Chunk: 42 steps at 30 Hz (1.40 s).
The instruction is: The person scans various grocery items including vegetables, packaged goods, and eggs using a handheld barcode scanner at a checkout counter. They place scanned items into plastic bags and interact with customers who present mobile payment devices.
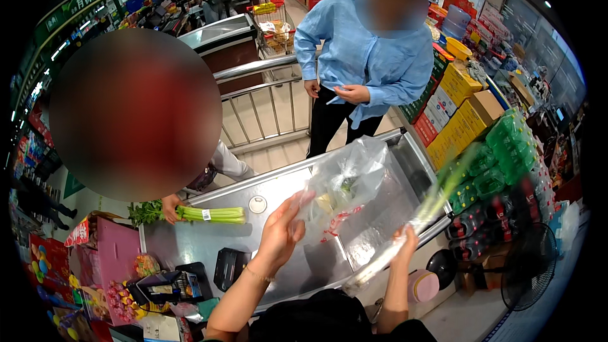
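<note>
My left hand grips the edge of a translucent plastic bag with red printing. The bag hangs over the stainless-steel checkout counter, and some produce shows dimly through it. In my right hand is a bundle of long green onions, tilted with the white ends low toward me and the green tops up to the right. Its tops are blurred. On the counter's left part lies a bunch of celery with a label, under another person's hand.
A black tray-like device and a payment terminal stand at the near left. A person in a blue shirt stands across the counter by a metal railing. Green bottle packs, a fan and a pink container are at right.
</note>
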Tool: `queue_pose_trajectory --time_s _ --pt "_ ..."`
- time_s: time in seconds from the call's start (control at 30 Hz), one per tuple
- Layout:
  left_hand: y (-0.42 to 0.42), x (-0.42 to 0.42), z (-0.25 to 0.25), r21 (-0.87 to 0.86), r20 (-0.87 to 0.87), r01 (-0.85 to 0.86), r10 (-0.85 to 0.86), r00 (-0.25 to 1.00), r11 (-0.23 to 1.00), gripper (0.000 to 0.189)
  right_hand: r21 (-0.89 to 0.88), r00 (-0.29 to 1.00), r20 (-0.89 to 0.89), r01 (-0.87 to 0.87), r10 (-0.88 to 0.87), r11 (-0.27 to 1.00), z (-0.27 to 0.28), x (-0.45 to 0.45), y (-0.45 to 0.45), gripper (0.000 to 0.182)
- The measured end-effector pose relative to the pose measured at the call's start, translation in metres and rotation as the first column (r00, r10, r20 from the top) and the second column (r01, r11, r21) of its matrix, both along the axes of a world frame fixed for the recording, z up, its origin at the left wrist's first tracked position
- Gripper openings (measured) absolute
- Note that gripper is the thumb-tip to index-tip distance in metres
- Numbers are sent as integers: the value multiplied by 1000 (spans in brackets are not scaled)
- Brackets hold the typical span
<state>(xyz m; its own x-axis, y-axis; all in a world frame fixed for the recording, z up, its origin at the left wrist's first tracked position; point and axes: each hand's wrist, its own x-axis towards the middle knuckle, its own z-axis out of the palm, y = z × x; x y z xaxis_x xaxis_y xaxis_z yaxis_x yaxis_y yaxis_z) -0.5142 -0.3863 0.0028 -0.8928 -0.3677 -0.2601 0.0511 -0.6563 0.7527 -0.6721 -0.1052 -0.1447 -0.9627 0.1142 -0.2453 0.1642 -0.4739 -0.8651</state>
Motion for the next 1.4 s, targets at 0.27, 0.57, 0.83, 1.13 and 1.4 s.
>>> queue_pose_trajectory --time_s 0.27,0.57,0.83,1.13,1.4 --pt "3 -19 -3 38 -103 3 1 995 999 44 -119 800 -599 -135 37 984 243 -20 -32 25" --pt "-22 -37 -48 262 -342 -97 186 921 960 56 460 370 -810 -83 456 884 155 -52 -234 37" --pt "-96 -31 -122 465 -513 -9 277 812 885 16 934 -75 -346 -124 935 336 61 -62 -191 33" --pt "-20 -50 -28 23 -330 -3 11 944 1000 38 974 118 -13 226 993 -14 -46 -150 -128 32" --pt "41 -59 -1 -30 -282 59 -65 957 998 39 918 529 246 142 812 -370 -73 -219 -97 56"
